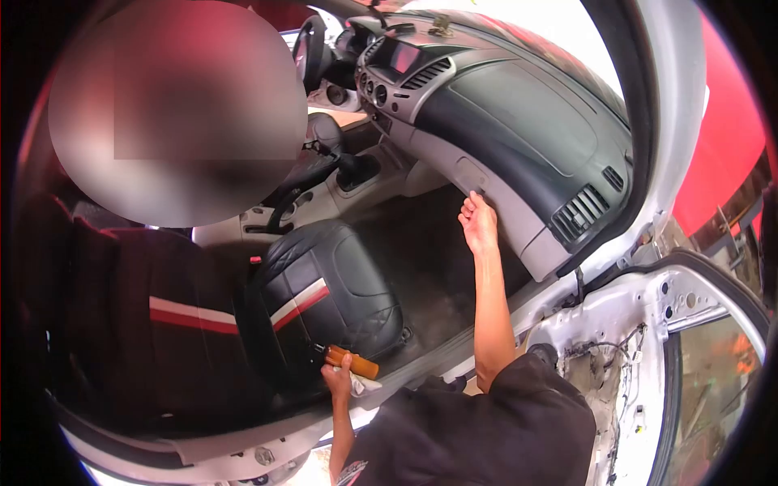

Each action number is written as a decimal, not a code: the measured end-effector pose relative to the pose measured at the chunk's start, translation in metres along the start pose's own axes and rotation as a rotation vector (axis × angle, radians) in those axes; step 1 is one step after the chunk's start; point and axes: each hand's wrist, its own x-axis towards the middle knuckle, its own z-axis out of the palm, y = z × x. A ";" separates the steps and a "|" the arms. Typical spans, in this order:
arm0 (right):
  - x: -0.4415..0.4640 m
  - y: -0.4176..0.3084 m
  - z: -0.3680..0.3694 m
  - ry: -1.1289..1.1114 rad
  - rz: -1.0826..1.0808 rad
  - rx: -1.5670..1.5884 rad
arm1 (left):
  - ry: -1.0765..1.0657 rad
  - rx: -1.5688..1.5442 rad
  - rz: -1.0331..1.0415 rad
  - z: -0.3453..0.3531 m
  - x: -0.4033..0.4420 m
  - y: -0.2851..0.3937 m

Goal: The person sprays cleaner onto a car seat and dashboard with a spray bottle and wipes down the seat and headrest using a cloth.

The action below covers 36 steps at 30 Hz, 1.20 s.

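While held, bottle (358, 364) in left hand (339, 375).

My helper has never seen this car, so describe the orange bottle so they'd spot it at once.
Find the black seat cushion with the white and red stripe. At its edge nearest the person, the left hand grips the bottle. It's a glossy orange-brown cylinder with a dark top, unlike the crumpled white cloth bunched against it.

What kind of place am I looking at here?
The front cabin of a car, probably in a repair shop: a black seat with red and white stripes sits behind a grey-and-black dashboard, and the open white door shows bare metal inside.
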 end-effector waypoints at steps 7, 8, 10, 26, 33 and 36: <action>0.001 -0.004 -0.030 -0.113 0.115 -0.146 | -0.073 0.021 0.026 0.001 -0.008 0.035; -0.003 -0.004 -0.032 -0.097 0.101 -0.212 | -0.067 0.018 0.053 0.002 -0.006 0.025; -0.026 0.002 -0.015 -0.104 0.003 -0.334 | -0.054 0.045 0.108 0.004 -0.005 0.030; -0.264 0.178 0.050 -1.022 0.268 -0.747 | -0.224 0.269 0.085 0.004 -0.073 0.123; -0.270 0.174 0.052 -1.085 0.299 -0.592 | -0.203 0.232 0.164 -0.001 -0.094 0.147; -0.271 0.175 0.051 -1.044 0.372 -0.561 | -0.195 0.167 0.065 0.000 -0.097 0.131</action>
